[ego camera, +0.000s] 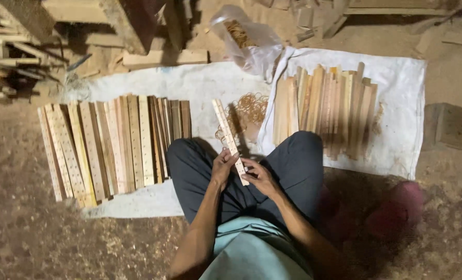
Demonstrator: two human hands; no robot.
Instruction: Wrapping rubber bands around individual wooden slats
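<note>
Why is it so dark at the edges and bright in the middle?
Head view: light falls mostly on the white cloth and the two piles of wooden strips, so they look bright; the dirt floor around them fades into shadow. The strip in the left hand and right hand casts a dark shadow beside it. The red thing is blurry.

Dim, sawdust-strewn dirt floor (44, 228), perhaps a workshop.

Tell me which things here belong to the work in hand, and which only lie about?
In use:
- slat, held by left hand and right hand
- left slats
- right slats
- rubber bands
- white cloth

Lying about:
- plastic bag
- scrap wood
- block
</note>
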